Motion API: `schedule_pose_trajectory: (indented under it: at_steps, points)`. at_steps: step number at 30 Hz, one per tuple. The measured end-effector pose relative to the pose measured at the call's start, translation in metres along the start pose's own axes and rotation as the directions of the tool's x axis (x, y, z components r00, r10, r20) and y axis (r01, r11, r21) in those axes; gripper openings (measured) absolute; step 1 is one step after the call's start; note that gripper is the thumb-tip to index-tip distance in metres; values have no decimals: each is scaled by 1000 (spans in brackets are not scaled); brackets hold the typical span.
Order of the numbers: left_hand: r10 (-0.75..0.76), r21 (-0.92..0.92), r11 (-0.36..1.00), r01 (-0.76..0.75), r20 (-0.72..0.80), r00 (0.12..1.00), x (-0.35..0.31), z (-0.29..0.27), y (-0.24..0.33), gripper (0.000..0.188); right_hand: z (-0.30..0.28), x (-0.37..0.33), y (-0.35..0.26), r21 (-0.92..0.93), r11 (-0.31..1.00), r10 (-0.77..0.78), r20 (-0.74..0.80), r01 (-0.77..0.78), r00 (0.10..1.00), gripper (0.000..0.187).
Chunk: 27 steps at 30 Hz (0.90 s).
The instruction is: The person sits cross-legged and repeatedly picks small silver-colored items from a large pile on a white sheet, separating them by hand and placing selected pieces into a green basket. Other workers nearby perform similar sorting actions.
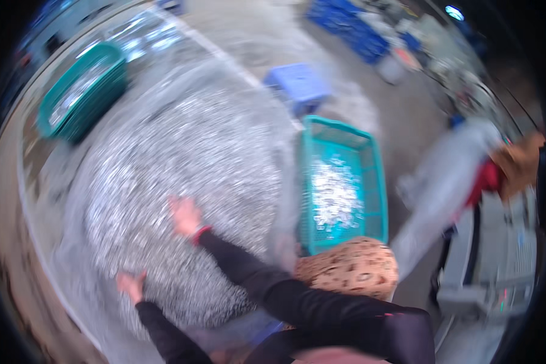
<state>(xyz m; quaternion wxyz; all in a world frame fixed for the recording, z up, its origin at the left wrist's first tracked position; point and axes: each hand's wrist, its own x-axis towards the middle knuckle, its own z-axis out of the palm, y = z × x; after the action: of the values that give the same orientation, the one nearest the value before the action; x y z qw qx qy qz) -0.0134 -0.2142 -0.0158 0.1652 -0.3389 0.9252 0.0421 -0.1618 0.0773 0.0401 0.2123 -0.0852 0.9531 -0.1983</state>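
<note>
A broad heap of small shiny silvery pieces [182,145] lies on clear plastic sheeting [60,236]; motion blur hides what kind of pieces they are. Over the middle of the heap reaches my right hand [186,216], a red band at its wrist, fingers spread and pointing away from me. My left hand [131,285] rests at the heap's near left side, thumb and fingers apart. Nothing shows in either hand. To the right of the heap stands a teal plastic basket [377,182] with a pile of the same bright pieces [333,194] in it.
Far left is a green oval tub [54,115] holding shiny pieces. A blue plastic stool [300,85] stands beyond the basket, with blue crates [352,30] farther back. Patterned tan fabric [352,267] bulges at the basket's near end. A grey machine [491,261] occupies the right.
</note>
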Motion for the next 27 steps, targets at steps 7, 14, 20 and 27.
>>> schedule_pose_trajectory:
  at_steps: [7, 14, 20, 27]
  points:
    - [-11, -375, 920, -117, -322, 947, -20, 17, 2, 92, 37, -29, -57, 101, 995, 30, -204, -10, 978, 69]
    - [180, -397, 824, -404, -493, 851, -72, 35, 93, 72, 45, -58, -39, 188, 979, -49, -160, 80, 986, 56]
    - [343, -695, 594, -404, -236, 909, -120, 21, 148, 63, 55, -81, 8, 383, 913, -139, -34, 141, 990, 67]
    - [674, -977, 174, 120, 207, 710, -153, -68, 136, 57, -23, -122, 47, 885, 465, -330, 176, -3, 928, 60]
